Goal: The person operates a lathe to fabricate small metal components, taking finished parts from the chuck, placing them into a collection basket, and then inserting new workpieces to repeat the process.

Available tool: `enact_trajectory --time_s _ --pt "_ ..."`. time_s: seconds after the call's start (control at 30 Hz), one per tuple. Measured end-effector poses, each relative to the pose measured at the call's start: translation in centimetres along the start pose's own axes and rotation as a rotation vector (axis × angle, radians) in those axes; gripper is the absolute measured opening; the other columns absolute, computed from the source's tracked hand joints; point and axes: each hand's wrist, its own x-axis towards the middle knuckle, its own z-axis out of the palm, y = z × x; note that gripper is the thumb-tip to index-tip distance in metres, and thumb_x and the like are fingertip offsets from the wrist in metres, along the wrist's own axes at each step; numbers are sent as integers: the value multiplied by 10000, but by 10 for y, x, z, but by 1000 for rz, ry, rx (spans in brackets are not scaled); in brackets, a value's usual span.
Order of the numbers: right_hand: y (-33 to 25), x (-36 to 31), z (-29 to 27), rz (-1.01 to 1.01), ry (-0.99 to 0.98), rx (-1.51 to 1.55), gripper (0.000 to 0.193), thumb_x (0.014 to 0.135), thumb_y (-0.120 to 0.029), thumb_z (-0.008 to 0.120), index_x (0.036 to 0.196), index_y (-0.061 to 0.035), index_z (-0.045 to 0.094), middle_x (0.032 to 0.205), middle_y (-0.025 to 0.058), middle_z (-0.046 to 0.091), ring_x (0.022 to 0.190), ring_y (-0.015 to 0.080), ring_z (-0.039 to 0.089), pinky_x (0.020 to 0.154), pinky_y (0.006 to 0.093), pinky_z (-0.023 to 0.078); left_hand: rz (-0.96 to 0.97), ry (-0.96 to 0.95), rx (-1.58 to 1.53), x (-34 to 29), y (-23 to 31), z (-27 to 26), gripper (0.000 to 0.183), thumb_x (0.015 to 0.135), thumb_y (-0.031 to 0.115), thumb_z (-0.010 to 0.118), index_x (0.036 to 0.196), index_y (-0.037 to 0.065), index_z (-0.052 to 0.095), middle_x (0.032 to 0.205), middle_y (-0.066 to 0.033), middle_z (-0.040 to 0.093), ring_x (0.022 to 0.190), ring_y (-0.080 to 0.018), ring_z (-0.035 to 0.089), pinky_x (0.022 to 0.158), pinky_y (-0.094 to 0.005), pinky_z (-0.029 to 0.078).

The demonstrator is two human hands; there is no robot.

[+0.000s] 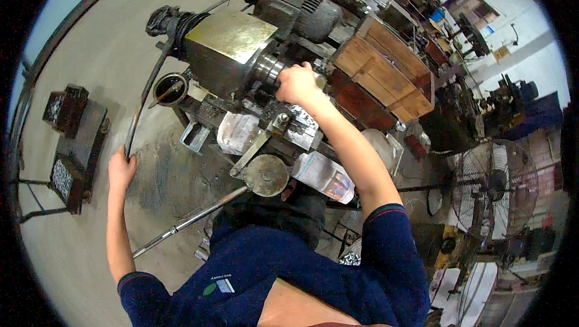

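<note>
My left hand (122,170) is closed around the lower end of a long dark lever (143,98). The lever runs up to the far left end of a small lathe's headstock (220,40), which has a bright metal top. On the headstock's right side a shiny round spindle nose (267,69) sticks out. Against its end is my right hand (297,84), fingers curled in; whatever they grip is hidden behind the hand. Below the spindle stands the tool slide (278,123), with a flat bar handle (252,153) and a round metal plate (266,175) nearer me.
A dark electric motor (298,10) sits behind the headstock. Right of the spindle is a wooden box (386,70). A round container (170,88) hangs by the headstock. A steel rod (193,215) slants toward lower left. Bins of small parts (66,179) stand left, a caged fan (497,182) right.
</note>
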Motion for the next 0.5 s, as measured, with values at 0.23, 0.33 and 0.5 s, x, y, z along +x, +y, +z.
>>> enact_trajectory --time_s 0.23,0.33,0.5 --pt "11 0 15 -31 176 39 196 496 -247 611 615 -100 661 699 110 636 789 262 600 885 448 354 7 94 488 61 -92 -20 175 678 125 612 805 40 527 730 -166 597 692 -333 606 614 -428 486" --pt "2 6 6 -43 141 11 204 506 -247 612 631 -95 663 711 112 638 793 269 597 914 486 333 160 247 665 100 -144 -32 158 677 92 598 800 48 509 739 -139 580 675 -311 602 581 -403 486" --pt "9 -6 9 -57 184 -15 219 521 -233 619 690 -105 672 761 76 628 888 263 570 999 555 246 39 149 538 113 -129 -27 173 717 106 570 876 37 577 808 -145 613 796 -316 604 692 -404 486"
